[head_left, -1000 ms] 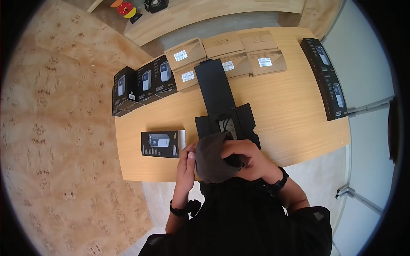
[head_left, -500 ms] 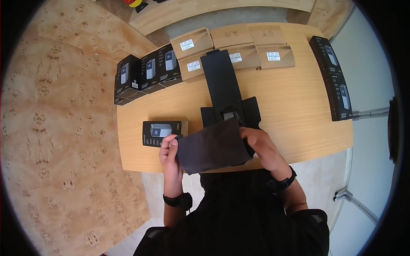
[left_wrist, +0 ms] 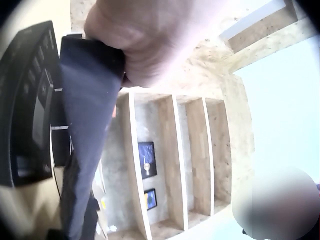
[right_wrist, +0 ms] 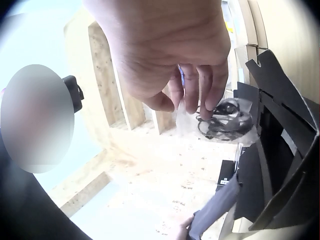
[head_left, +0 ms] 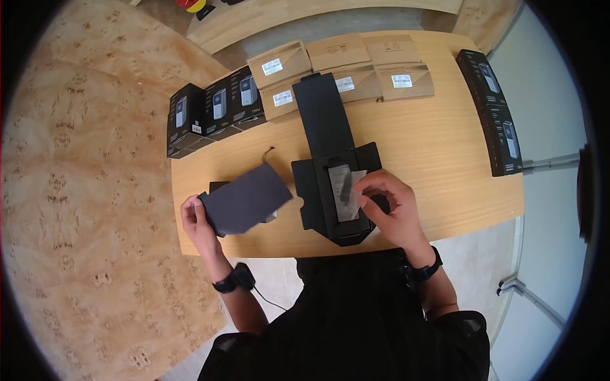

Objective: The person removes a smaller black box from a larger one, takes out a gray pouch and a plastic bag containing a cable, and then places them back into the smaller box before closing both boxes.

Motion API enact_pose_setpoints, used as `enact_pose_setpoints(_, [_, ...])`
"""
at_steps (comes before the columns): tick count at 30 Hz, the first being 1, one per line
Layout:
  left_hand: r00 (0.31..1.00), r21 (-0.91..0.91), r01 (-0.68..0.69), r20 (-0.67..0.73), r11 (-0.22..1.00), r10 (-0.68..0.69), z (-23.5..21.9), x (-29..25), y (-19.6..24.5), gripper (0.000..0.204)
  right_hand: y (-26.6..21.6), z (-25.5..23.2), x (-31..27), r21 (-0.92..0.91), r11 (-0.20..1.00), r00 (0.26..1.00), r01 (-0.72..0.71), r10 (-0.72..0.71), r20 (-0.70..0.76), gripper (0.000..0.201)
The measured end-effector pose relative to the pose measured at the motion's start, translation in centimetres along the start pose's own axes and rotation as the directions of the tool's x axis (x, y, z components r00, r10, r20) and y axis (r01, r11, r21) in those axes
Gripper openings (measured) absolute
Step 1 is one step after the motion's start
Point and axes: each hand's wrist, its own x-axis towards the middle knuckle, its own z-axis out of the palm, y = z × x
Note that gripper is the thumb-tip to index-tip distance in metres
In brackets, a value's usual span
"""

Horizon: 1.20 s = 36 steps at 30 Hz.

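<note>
Head view first: our left hand (head_left: 194, 219) pinches a dark grey pouch (head_left: 244, 199) by its near corner and holds it above the table (head_left: 438, 152), over a black retail box (head_left: 219, 187) that it mostly hides. Our right hand (head_left: 387, 203) pinches a clear plastic bag (head_left: 349, 187) over the opened black carton (head_left: 330, 171). We judge the pouch soft and light, limp enough to droop, so an edge grip suits it. The bag looks thin, slippery and easily torn, best taken at its rim.

Left wrist view: our fingers curl round the pouch's (left_wrist: 87, 125) top edge, and it hangs down flat like cloth. The printed box face (left_wrist: 27, 105) at the left is cut off, and wooden shelving (left_wrist: 175, 160) fills the background.

Right wrist view: thumb and fingertips (right_wrist: 210, 102) nip the top of the bag (right_wrist: 220, 125), which holds a coiled dark cable (right_wrist: 227, 117). We cannot make out the cable's ends, and the carton's (right_wrist: 280, 150) interior is too dark to read. The left hand shows only partly at the bottom edge.
</note>
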Motion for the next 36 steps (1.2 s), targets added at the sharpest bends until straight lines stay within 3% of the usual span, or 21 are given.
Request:
enact_pose_setpoints(2, [0.995, 0.068, 0.095, 0.012, 0.993, -0.096, -1.6, 1.5, -2.6, 0.023, 0.3, -0.1, -0.1, -0.007, 1.0, 1.0, -0.003, 0.002, -0.031, 0.021])
enact_pose_setpoints(5, [0.98, 0.261, 0.19, -0.107, 0.947, -0.167, -2.7, 1.7, -4.2, 0.027, 0.5, -0.4, -0.3, -0.011, 1.0, 0.999, -0.005, 0.005, -0.046, 0.019])
enact_pose_setpoints(8, [0.938, 0.561, -0.027, -0.273, 0.827, 0.216, -2.1, 0.9, -5.0, 0.027, 0.5, -0.5, -0.6, 0.006, 0.999, 0.999, -0.034, 0.034, -0.039, 0.019])
enact_pose_setpoints(11, [0.913, 0.483, -0.227, -0.196, 0.845, 0.357, 0.3, -2.0, -1.0, 0.023, 0.9, -0.2, -0.5, 0.009, 0.998, 0.998, -0.057, 0.058, -0.014, 0.022])
enact_pose_setpoints(14, [0.968, 0.004, -0.242, 0.066, 0.97, 0.241, 4.3, -5.9, 2.2, 0.019, 1.0, 0.2, -0.5, 0.021, 0.996, 0.995, -0.081, 0.08, 0.052, 0.028])
enact_pose_setpoints(15, [0.951, -0.032, -0.264, 0.157, 0.964, 0.266, 6.0, -7.5, 3.6, 0.018, 0.5, 0.5, -0.4, 0.022, 0.995, 0.991, -0.093, 0.091, 0.095, 0.031])
enact_pose_setpoints(16, [0.903, -0.11, -0.287, 0.3, 0.952, 0.307, 7.0, -8.6, 4.8, 0.035, 0.0, 0.7, -0.3, 0.024, 0.994, 0.985, -0.105, 0.101, 0.137, 0.035])
enact_pose_setpoints(18, [0.738, -0.013, -0.497, 0.52, 0.868, 0.431, 8.7, -9.4, 7.4, 0.049, -1.4, 1.0, 0.0, 0.099, 0.987, 0.964, -0.125, 0.098, 0.248, 0.04])
enact_pose_setpoints(21, [0.631, -0.103, -0.482, 0.648, 0.87, 0.427, 11.5, -10.3, 10.6, 0.057, -1.8, 1.0, -0.2, 0.158, 0.978, 0.931, -0.137, 0.073, 0.358, 0.047])
enact_pose_setpoints(24, [0.505, -0.221, -0.313, 0.785, 0.924, 0.359, 12.1, -10.5, 9.9, 0.049, -1.8, 0.6, -0.2, 0.113, 0.986, 0.931, -0.126, 0.079, 0.356, 0.047])
enact_pose_setpoints(27, [0.525, -0.106, -0.209, 0.827, 0.972, 0.203, 12.1, -11.4, 8.7, 0.037, -1.7, -0.2, -0.3, 0.025, 0.99, 0.947, -0.136, 0.123, 0.296, 0.046])
enact_pose_setpoints(31, [0.518, -0.127, -0.237, 0.822, 0.963, 0.236, 12.5, -11.9, 8.9, 0.028, -1.0, -0.9, -0.1, -0.076, 0.99, 0.957, -0.116, 0.132, 0.257, 0.043])
enact_pose_setpoints(36, [0.556, -0.082, -0.256, 0.803, 0.963, 0.216, 12.7, -12.1, 8.5, 0.025, -0.1, -0.7, 0.2, 0.025, 0.985, 0.969, -0.172, 0.164, 0.185, 0.039])
